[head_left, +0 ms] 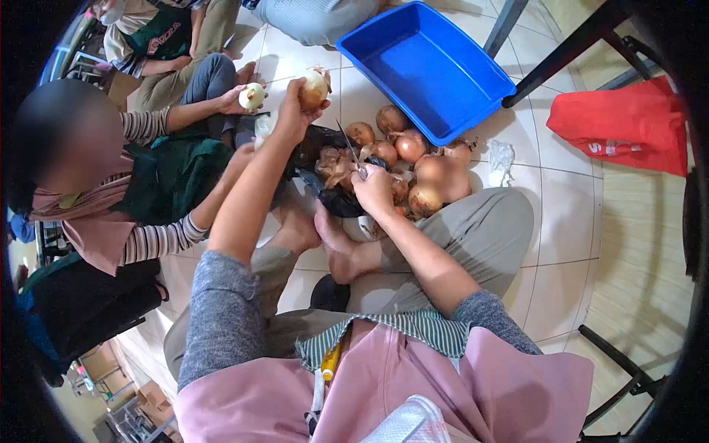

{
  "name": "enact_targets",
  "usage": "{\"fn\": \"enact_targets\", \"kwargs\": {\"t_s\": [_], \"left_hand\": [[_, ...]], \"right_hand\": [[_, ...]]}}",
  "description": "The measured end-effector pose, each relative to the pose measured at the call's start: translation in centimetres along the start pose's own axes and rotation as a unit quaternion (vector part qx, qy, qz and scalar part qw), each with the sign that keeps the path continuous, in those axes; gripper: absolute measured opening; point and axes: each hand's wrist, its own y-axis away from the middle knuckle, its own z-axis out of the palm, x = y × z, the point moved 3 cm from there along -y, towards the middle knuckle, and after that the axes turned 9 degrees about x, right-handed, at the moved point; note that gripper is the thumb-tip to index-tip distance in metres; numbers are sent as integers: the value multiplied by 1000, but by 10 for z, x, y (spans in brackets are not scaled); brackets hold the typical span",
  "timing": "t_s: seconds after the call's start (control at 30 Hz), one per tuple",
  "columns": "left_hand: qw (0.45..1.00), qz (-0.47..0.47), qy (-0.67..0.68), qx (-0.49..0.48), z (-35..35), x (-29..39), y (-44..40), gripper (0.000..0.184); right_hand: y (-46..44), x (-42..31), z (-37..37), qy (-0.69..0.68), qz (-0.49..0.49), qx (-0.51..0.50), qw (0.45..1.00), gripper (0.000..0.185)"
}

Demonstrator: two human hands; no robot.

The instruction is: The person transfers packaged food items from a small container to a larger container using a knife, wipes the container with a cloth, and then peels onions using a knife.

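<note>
My left hand [294,118] is raised on the left of the pile, fingers wrapped round a brown-skinned onion [314,88] with ragged skin at its top. A knife [350,146] is in my right hand [374,193], its narrow blade slanting up and left, apart from the onion. Just beyond and beside that hand, several unpeeled onions [410,145] lie heaped on the tiled floor. Loose peels [334,167] and a black plastic bag [330,198] are at the heap's left side.
A blue plastic tub [473,107] stands behind the onions. To the left, a co-worker's hand [235,101] holds a pale peeled onion [252,96]. A clear plastic scrap [501,161], red bag [620,122] and dark table legs [565,55] are on the right.
</note>
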Motion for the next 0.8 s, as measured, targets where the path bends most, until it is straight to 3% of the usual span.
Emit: {"fn": "enact_targets", "kwargs": {"t_s": [0.1,0.2,0.27,0.37,0.5,0.67,0.77,0.8], "left_hand": [[998,-31,-13,62,-11,-33,-43,58],[987,-55,106,111,-14,-71,-71,58],[960,-62,215,170,-4,-90,-76,58],[887,-62,288,357,4,-116,-90,48],[864,-75,268,420,11,-111,-81,51],[871,-93,303,377,13,-110,-100,41],[915,-84,185,348,60,-86,-42,42],[930,-43,50,360,66,-91,-33,46]], "right_hand": [[0,0,-1,-39,-17,16,999,21],[-1,2,-1,-59,-14,22,998,21],[-3,8,2,-62,9,5,998,19],[-3,2,1,-103,37,10,994,19],[-3,-18,-15,-138,67,30,988,23],[-12,-34,-37,-202,57,48,976,24],[-26,-32,-54,-244,43,81,965,24],[-29,-35,-60,-271,50,93,957,25]]}}
